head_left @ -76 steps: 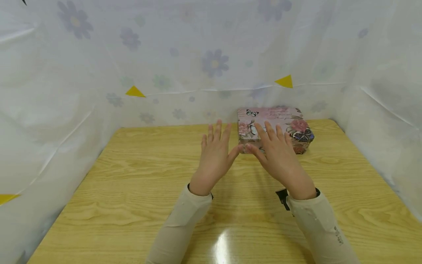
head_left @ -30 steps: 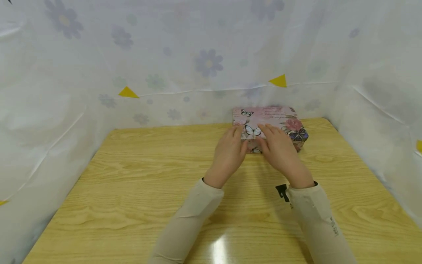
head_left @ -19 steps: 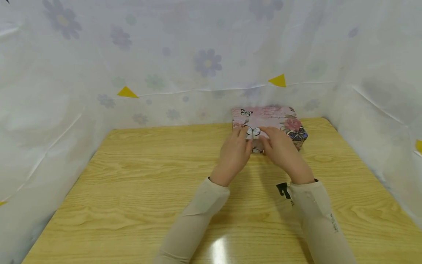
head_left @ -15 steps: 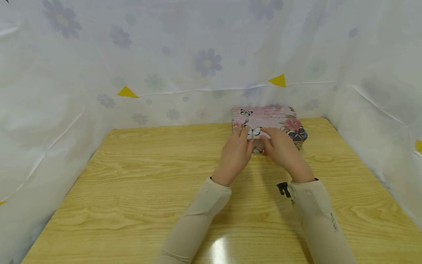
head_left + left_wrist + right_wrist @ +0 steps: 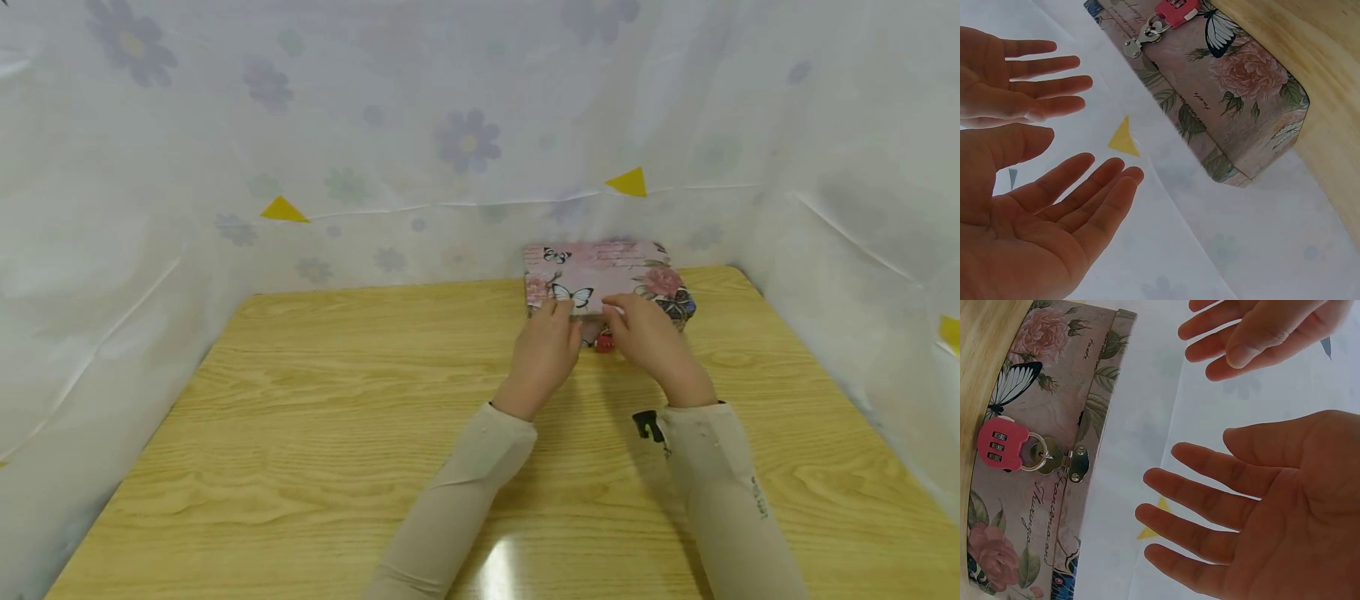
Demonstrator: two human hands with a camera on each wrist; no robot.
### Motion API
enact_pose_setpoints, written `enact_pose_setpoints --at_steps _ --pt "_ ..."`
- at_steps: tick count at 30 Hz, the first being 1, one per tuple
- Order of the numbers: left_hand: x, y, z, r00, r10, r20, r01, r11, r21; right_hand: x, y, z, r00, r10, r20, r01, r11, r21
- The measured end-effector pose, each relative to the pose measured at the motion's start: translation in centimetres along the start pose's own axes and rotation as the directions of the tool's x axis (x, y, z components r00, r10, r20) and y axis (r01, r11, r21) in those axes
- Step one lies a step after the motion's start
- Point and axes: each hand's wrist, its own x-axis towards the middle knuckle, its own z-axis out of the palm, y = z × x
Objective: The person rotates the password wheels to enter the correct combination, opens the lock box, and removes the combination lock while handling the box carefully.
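Note:
A pink floral box [image 5: 611, 267] with butterflies sits with its lid down at the back right of the table. A red combination padlock [image 5: 1001, 445] hangs by its shackle from the metal clasp [image 5: 1075, 464] on the box's front. In the head view, my left hand [image 5: 543, 354] is at the front edge of the box, left of the padlock. My right hand [image 5: 656, 346] is just right of the padlock, fingers bent toward the lid edge. Both wrist views show loosely extended fingers, palms facing the camera, with nothing between them and a gap to the box.
The wood-grain table [image 5: 337, 417] spreads in front of and left of the box. A white flower-printed sheet [image 5: 375, 125] hangs behind and along both sides. Yellow triangles [image 5: 285, 210] mark it. A black piece [image 5: 648, 426] juts out beside the right sleeve.
Spread hands came closer to the box's front edge, and their fingers bent downward. The left hand shifted right. The padlock came into sight between the hands. The box stayed in place.

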Motion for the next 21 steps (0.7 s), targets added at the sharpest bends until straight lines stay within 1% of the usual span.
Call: enact_pose_setpoints --at_steps 4,9,12,17,21 --pt "0.2 0.1 0.5 1.0 -0.004 0.005 0.004 1.0 0.004 0.0 0.4 -0.1 1.0 0.022 0.008 -0.022 1.0 0.021" --pt "0.4 0.0 1.3 1.0 -0.008 0.023 0.008 1.0 -0.006 0.0 1.1 -0.3 0.999 0.03 0.021 -0.031 0.999 0.037" --pt "0.5 0.1 1.9 0.999 -0.01 0.035 0.01 1.0 0.002 0.1 1.5 -0.3 0.998 0.037 0.049 -0.038 0.999 0.031" --pt "0.7 0.3 2.8 0.998 -0.028 0.051 0.028 1.0 0.008 0.3 2.0 -0.3 0.991 0.085 0.105 -0.087 0.996 0.017" --pt "0.9 0.6 3.4 0.996 -0.046 0.075 0.047 0.999 -0.001 0.6 2.6 0.0 0.989 0.104 0.11 -0.105 0.994 0.011"
